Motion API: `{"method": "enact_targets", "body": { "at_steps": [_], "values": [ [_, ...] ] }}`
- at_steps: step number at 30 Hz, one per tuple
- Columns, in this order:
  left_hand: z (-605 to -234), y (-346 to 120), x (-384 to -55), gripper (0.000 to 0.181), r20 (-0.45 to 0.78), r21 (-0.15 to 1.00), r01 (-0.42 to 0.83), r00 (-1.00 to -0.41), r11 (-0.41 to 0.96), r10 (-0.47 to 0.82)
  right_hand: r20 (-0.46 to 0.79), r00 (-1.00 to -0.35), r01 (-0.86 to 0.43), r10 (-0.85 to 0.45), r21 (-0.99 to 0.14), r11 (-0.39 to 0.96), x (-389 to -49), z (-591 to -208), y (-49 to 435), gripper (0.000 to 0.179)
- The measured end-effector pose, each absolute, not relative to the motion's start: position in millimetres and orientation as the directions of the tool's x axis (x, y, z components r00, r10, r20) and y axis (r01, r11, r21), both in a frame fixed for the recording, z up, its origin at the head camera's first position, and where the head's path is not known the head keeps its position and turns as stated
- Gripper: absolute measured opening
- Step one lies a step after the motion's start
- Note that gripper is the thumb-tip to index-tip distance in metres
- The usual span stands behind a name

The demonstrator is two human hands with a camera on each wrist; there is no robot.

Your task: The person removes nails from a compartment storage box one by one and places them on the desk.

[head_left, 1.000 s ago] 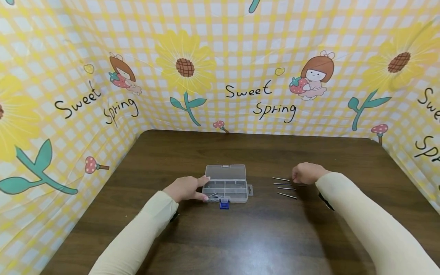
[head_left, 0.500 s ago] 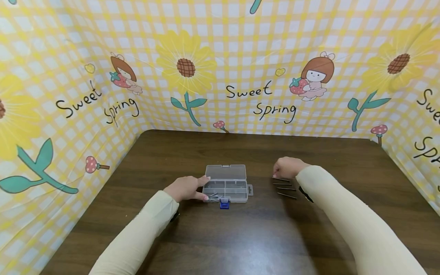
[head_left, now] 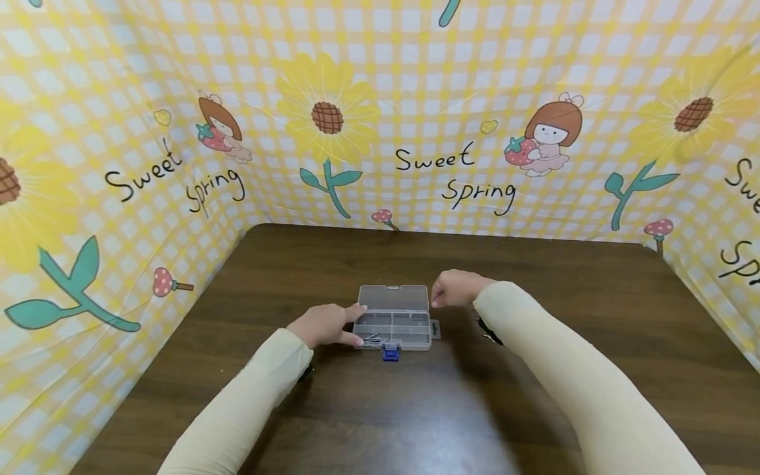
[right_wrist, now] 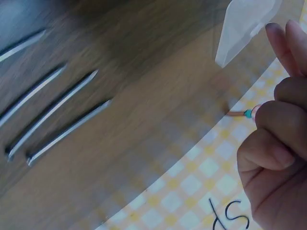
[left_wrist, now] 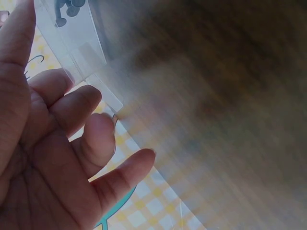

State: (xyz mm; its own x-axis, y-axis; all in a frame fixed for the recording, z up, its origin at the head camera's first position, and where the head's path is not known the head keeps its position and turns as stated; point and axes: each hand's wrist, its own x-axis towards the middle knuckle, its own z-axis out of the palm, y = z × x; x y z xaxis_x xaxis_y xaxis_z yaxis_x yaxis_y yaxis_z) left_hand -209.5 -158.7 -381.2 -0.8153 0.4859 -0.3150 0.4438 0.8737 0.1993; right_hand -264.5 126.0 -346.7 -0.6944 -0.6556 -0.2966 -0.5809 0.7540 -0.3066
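A clear plastic divided box [head_left: 411,339], its lid [head_left: 393,298] raised, stands mid-table with a blue latch [head_left: 390,353] in front. Several nails [head_left: 373,339] lie in its front left compartment. My left hand [head_left: 323,324] holds the box's left side, thumb at the front corner and index finger near the hinge. In the left wrist view its other fingers curl loosely. Just right of the lid is my right hand [head_left: 457,288], fingers curled and apart from the box; whatever its fingertips may pinch is hidden. Several loose nails [right_wrist: 69,133] lie behind it, mostly covered by the right sleeve in the head view.
The dark wooden table [head_left: 332,415] is bounded by a yellow checked cloth [head_left: 415,86] at the back and sides. A hanging tab [head_left: 436,329] sticks out from the box's right side.
My right hand has moved left from the loose nails to beside the box's lid. The left hand keeps its place at the box. The view has shifted slightly.
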Motion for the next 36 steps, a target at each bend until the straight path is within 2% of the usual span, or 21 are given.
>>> {"method": "enact_targets", "body": {
  "at_steps": [11,17,22,28,33,36],
  "values": [
    [-381,-158,-209,0.077,-0.301,0.205,0.452,-0.815,0.868,0.496,-0.375,-0.636,-0.632,-0.674,-0.247,0.734,-256,-354,95,0.019],
    [-382,-159,-210,0.076,-0.285,0.189,0.463,-0.818,0.866,0.5,-0.413,-0.633,-0.638,-0.655,-0.202,0.743,-251,-357,87,0.021],
    [-383,-160,-211,0.076,-0.28,0.19,0.464,-0.819,0.865,0.5,-0.419,-0.621,-0.667,-0.663,-0.162,0.727,-248,-359,84,0.015],
    [-384,-161,-210,0.076,-0.283,0.192,0.463,-0.818,0.865,0.501,-0.434,-0.623,-0.663,-0.651,-0.15,0.733,-247,-362,79,0.036],
    [-383,-160,-209,0.076,-0.285,0.19,0.465,-0.817,0.865,0.502,-0.425,-0.658,-0.645,-0.622,-0.109,0.756,-248,-364,79,0.018],
    [-382,-159,-208,0.077,-0.291,0.192,0.46,-0.817,0.867,0.498,-0.402,-0.677,-0.638,-0.616,-0.096,0.764,-247,-365,79,0.016]
  ]
}}
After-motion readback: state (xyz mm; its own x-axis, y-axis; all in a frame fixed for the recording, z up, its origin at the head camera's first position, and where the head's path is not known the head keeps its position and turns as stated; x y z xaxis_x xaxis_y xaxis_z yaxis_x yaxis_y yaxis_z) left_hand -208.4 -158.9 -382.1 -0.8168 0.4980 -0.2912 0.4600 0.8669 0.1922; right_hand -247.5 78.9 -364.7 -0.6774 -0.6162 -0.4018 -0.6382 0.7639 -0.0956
